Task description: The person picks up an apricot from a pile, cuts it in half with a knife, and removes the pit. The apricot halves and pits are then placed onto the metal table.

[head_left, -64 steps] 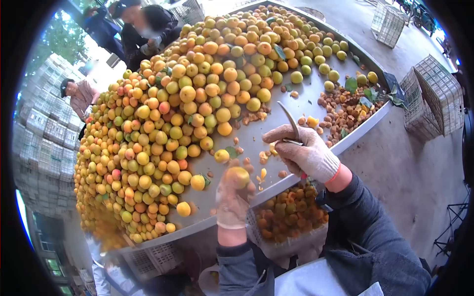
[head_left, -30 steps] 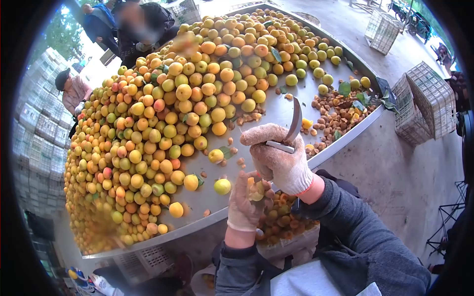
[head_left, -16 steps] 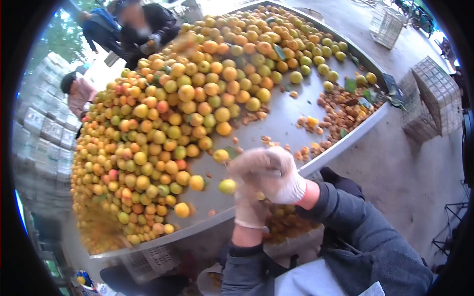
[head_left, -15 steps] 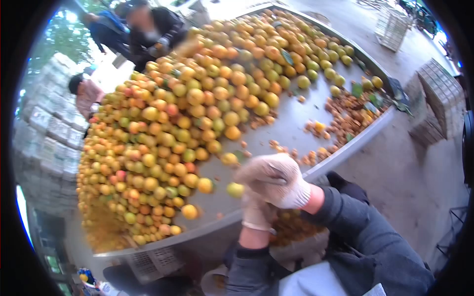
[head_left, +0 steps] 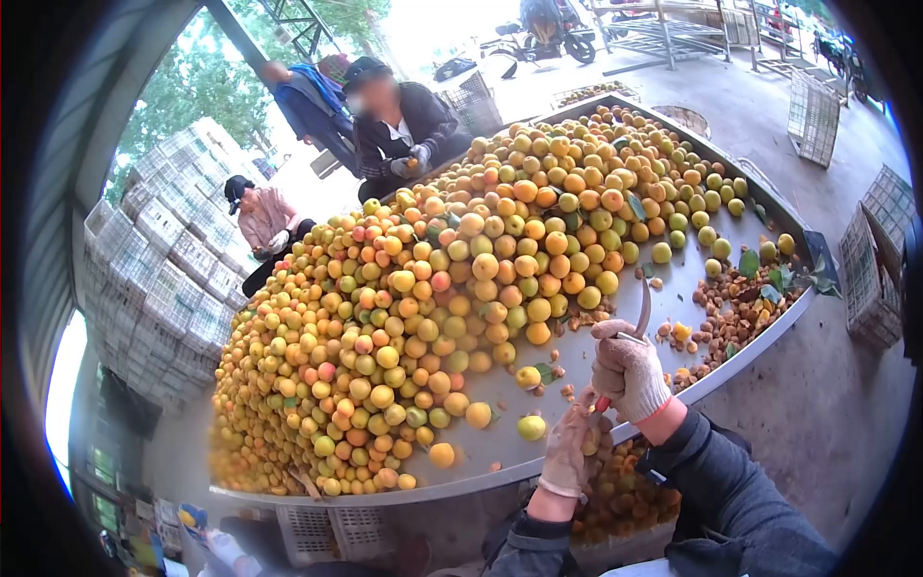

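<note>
My right hand (head_left: pixel 630 375), in a pale knitted glove, is closed around a curved knife (head_left: pixel 644 310); its blade points up above the fist, and a red part shows below. Just below and to the left, my left hand (head_left: pixel 567 452), also gloved, has its fingers pressed together beside that red end; what they hold is hidden. Both hands are over the near edge of a metal table (head_left: pixel 481 471) that bears a large heap of yellow-orange fruit (head_left: pixel 385 356). A greenish fruit (head_left: pixel 531 428) lies left of my hands.
Pits and scraps (head_left: pixel 735 313) lie at the table's right end. Below my hands is a container of fruit (head_left: pixel 620 495). Across the table, a person in dark clothes (head_left: pixel 404 130) and a person in a light top (head_left: pixel 264 216) work. Crates (head_left: pixel 168 250) are stacked at left.
The view has shifted, so the table appears lower and further right. My hands, earlier together, are now slightly apart, and the knife blade shows upright above my right fist.
</note>
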Available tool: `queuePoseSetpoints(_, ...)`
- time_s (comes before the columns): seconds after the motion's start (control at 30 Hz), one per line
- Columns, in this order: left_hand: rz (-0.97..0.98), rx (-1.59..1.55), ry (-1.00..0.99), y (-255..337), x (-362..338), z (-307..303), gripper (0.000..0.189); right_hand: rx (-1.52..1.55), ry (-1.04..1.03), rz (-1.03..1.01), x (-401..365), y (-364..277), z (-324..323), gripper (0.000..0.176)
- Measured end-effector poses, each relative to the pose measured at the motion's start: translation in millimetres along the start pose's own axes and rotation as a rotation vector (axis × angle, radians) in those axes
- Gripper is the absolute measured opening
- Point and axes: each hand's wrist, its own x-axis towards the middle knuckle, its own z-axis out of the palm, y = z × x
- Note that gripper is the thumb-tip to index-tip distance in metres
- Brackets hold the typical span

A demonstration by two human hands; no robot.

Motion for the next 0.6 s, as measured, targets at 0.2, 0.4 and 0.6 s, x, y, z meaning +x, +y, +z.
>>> queuePoseSetpoints(0.2,-0.172,-0.068,0.058,-11.8,4.3,-5.9,0.039,-0.195,-0.139,-0.030,0.9,5.7,-17.7,0.024)
queuePoseSetpoints(0.4,-0.320,-0.301,0.064,3.4,-2.1,-0.9,0.031,0.111,-0.234,0.107,-1.0,-2.5,-16.0,0.023)
queuePoseSetpoints(0.6,0.092,0.620,-0.020,9.7,-6.6,9.7,0.022,0.098,-0.344,0.275,10.1,-0.2,-11.7,0.018)
